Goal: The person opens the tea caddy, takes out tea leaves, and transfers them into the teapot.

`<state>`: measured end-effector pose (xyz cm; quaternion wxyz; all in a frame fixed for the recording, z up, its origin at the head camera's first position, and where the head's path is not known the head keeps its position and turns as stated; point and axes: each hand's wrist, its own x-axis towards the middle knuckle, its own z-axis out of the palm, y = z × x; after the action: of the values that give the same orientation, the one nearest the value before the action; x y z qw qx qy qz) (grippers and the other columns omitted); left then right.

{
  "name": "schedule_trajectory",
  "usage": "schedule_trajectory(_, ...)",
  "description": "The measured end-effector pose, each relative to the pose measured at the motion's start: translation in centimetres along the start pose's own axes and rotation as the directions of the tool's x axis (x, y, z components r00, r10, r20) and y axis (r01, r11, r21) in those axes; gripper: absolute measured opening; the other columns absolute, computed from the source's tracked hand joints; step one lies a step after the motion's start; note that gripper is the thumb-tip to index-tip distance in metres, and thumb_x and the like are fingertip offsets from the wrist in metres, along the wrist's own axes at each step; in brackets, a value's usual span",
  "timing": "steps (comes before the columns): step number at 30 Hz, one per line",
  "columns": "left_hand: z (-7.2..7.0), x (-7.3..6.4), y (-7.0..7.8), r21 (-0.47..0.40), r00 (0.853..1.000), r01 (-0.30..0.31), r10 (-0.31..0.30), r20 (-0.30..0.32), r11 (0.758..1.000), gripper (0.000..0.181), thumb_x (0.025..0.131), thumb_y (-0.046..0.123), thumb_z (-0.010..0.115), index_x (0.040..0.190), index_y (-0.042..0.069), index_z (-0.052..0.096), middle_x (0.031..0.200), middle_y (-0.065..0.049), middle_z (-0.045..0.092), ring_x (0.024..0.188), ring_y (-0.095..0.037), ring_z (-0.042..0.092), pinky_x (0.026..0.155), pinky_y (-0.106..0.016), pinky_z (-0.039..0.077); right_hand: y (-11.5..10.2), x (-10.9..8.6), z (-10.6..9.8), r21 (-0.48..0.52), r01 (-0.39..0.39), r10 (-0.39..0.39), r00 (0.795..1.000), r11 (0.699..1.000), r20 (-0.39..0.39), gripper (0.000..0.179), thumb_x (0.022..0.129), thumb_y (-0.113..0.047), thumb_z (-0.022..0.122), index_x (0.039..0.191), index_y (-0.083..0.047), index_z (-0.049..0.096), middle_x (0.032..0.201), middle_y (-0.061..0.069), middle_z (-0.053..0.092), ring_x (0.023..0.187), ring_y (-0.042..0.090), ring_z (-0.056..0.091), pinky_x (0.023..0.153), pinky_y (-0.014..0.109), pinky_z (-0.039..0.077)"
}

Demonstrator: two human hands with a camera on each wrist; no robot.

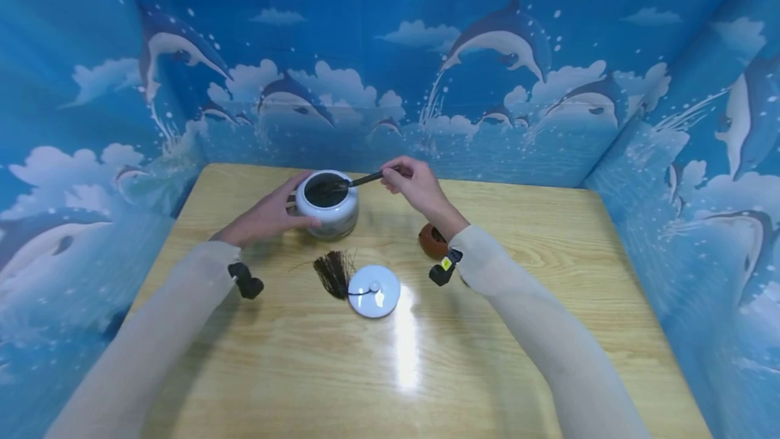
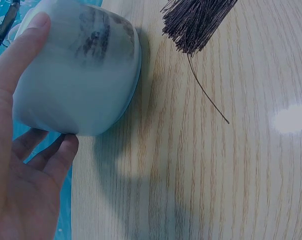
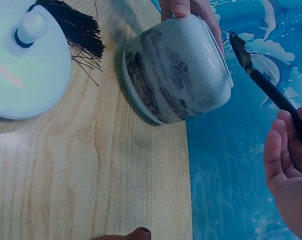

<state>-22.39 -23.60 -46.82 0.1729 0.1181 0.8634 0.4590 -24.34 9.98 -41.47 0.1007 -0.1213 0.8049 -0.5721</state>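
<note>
Head view: we have the white jar (image 1: pixel 338 227) on the wooden table (image 1: pixel 518 337), towards its far left corner, mouth uppermost, inside dark. The left hand (image 1: pixel 271 215) grips its side, thumb to the front. The right hand (image 1: pixel 417 185) pinches a dark scoop (image 1: pixel 367 178) by the handle, blade over the jar's mouth. Nearer us lies a white lid (image 1: pixel 364 307); a dark tassel (image 1: pixel 332 275) sits against its left, a thin cord running over it. A small brown vessel (image 1: pixel 429 244) is partly hidden by the right wrist. Pale sleeves (image 1: pixel 536 310) on both arms; blue dolphin cloth (image 1: pixel 390 32) behind.

Left wrist view: we see the left thumb along the jar's wall, fingertips against the opposite side. The scoop's dark end shows at the upper corner; one loose strand trails from the tassel.

Right wrist view: we note grey scenery (image 3: pixel 158 70) painted round the jar, and dark bits (image 3: pixel 239 42) clinging to the scoop's end. The right hand holds the handle near the frame's edge. The lid's round knob (image 3: pixel 33 25) is ringed with black.
</note>
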Motion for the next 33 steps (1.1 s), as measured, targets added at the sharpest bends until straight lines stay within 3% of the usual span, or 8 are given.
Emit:
schedule_trajectory(5,0.0,-0.1,-0.2,-0.006,1.000,-0.013,0.013,0.001,1.000,0.125,0.082,0.057,0.093,0.176,0.035,0.014,0.182,-0.003,0.024,0.165,-0.037,0.030,0.130,-0.069,0.032,0.0,-0.3,-0.5,0.006,0.000,0.000,1.000,1.000,-0.012,0.035,0.114,-0.029,0.061,0.137,-0.005,0.070,0.127,0.024,0.074,0.110,0.028,0.073,0.100,0.045,0.063)
schedule_trajectory(20,0.0,0.0,-0.3,-0.031,1.000,-0.011,0.011,0.004,0.999,0.121,0.084,0.053,0.093,0.175,0.039,0.015,0.182,-0.001,0.023,0.164,-0.036,0.032,0.130,-0.070,0.032,-0.3,-1.9,-3.2,0.029,-0.040,0.042,0.996,0.999,-0.079,0.036,0.114,-0.032,0.060,0.140,-0.008,0.068,0.126,0.017,0.074,0.108,0.021,0.071,0.103,0.040,0.062)
schedule_trajectory(28,0.0,-0.1,-0.2,-0.017,1.000,0.000,0.000,0.010,1.000,0.126,0.084,0.054,0.093,0.177,0.032,0.010,0.183,-0.006,0.020,0.164,-0.040,0.031,0.130,-0.071,0.031,0.2,-2.5,-4.6,0.036,-0.035,0.038,0.994,0.999,-0.105,0.041,0.114,-0.031,0.060,0.142,-0.001,0.065,0.124,0.016,0.074,0.105,0.017,0.071,0.100,0.036,0.063)
schedule_trajectory(33,-0.1,-0.1,-0.2,-0.023,1.000,0.008,-0.008,0.008,1.000,0.126,0.082,0.057,0.093,0.176,0.036,0.012,0.182,-0.003,0.022,0.164,-0.038,0.032,0.130,-0.070,0.032,0.5,-3.2,-5.5,0.042,-0.036,0.041,0.992,0.998,-0.123,0.040,0.114,-0.031,0.061,0.140,-0.002,0.067,0.122,0.014,0.073,0.103,0.016,0.071,0.097,0.033,0.063)
